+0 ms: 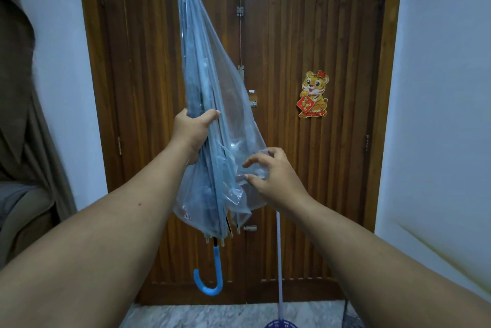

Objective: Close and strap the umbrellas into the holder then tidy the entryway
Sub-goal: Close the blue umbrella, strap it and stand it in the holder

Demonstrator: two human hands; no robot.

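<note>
One umbrella was held nearly upright before the wooden door, tip up and blue hooked handle down, gripped mid-canopy by the left hand, while loose clear folds were touched just left of the right hand's spread, curved fingers.

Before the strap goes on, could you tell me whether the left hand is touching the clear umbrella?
Touching. The head view shows the left hand gripping the umbrella around its folded canopy, thumb across the front.
</note>
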